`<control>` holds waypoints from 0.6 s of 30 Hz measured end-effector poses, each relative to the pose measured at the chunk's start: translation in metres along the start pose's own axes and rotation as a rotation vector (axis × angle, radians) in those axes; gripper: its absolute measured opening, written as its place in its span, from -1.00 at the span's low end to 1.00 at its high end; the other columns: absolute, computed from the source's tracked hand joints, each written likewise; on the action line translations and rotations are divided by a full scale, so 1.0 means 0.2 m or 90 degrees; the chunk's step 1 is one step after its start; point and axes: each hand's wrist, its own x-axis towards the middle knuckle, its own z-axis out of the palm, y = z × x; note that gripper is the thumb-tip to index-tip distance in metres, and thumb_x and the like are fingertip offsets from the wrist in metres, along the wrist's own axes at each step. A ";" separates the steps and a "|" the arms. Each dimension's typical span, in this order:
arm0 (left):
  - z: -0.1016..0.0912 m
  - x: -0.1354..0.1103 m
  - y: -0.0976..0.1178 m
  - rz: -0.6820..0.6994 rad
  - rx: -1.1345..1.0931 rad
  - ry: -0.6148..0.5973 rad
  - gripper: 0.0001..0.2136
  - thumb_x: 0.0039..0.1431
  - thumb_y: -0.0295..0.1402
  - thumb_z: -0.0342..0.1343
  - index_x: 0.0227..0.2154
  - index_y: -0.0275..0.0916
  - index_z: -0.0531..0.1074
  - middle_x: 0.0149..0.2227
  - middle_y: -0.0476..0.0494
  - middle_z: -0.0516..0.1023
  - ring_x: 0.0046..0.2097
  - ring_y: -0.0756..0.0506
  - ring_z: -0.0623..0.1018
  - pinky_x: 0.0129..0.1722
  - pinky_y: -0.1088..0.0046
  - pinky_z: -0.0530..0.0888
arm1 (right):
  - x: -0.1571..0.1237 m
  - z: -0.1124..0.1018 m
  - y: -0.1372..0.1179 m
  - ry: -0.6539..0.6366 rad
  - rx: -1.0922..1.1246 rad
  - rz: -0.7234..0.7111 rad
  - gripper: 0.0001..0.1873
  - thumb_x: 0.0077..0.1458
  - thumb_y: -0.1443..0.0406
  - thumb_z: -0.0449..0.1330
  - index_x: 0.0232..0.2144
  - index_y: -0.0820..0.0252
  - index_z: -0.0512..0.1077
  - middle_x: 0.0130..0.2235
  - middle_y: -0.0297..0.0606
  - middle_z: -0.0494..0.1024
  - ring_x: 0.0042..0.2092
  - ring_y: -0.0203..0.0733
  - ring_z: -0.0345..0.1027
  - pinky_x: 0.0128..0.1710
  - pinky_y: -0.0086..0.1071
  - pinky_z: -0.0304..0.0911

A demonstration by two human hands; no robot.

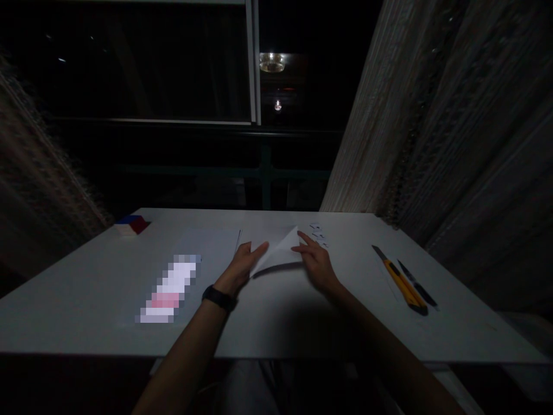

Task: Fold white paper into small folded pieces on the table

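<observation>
A sheet of white paper (280, 252) lies near the middle of the white table (86, 300), folded over into a triangle. My left hand (242, 266), with a dark watch on its wrist, pinches the paper's left edge between thumb and fingers. My right hand (316, 260) rests on the paper's right side with its fingers spread and pressing down. The room is dim, so fine detail of the fold is hard to see.
A yellow utility knife (401, 280) and a dark pen (417, 283) lie at the right. Small paper scraps (318, 233) sit behind my right hand. A stack of white sheets (207, 242) lies left, a red and blue block (131, 223) at far left. Curtains flank the table.
</observation>
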 end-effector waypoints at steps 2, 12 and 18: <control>0.00 -0.01 0.01 0.006 0.010 0.000 -0.59 -0.12 -0.18 0.24 -0.27 -0.42 0.44 -0.33 -0.28 0.57 -0.40 -0.10 0.53 -0.39 0.41 0.42 | 0.01 -0.01 0.01 0.001 0.074 0.048 -0.72 -0.02 0.36 0.01 -0.44 0.13 0.54 0.10 -0.26 0.32 0.09 -0.05 0.21 0.12 -0.10 0.03; 0.01 -0.02 0.02 0.019 -0.044 -0.020 -0.55 -0.08 -0.18 0.22 -0.16 -0.41 0.41 -0.30 -0.29 0.57 -0.30 -0.15 0.54 -0.31 0.39 0.43 | 0.02 0.06 -0.01 0.001 0.468 0.373 -0.10 -0.38 0.23 0.38 0.06 0.08 0.12 -0.24 -0.21 0.53 -0.31 -0.10 0.44 -0.34 -0.21 0.35; 0.01 -0.04 0.03 0.002 -0.050 -0.098 -0.58 -0.09 -0.26 0.24 -0.17 -0.42 0.43 -0.24 -0.33 0.56 -0.27 -0.15 0.54 -0.23 0.36 0.43 | 0.04 0.01 0.00 -0.073 0.519 0.390 -0.55 -0.34 0.24 0.38 -0.32 0.26 0.42 -0.37 -0.19 0.56 -0.36 -0.11 0.44 -0.33 -0.26 0.31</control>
